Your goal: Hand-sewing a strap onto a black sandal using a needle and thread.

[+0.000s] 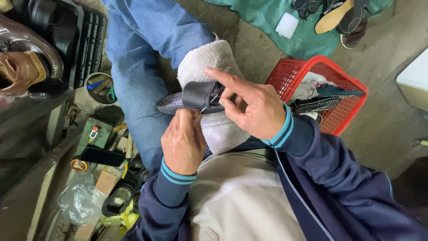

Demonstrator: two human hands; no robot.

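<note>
A black sandal (191, 98) with a dark strap rests on a white towel (209, 62) draped over my knee. My right hand (254, 107) presses on the sandal's strap, forefinger stretched along its top edge. My left hand (183, 140) sits just below the sandal with its fingers pinched on a thin metal needle (203, 108) that pokes into the strap's lower edge. Both sleeves are navy with teal stripes at the cuffs.
A red plastic basket (343, 120) with rags and black soles stands at the right. Brown shoes (22, 62) sit on a black crate at upper left. Tools, tins and a plastic bag (80, 201) lie at lower left. Sandals (343, 18) rest on green cloth above.
</note>
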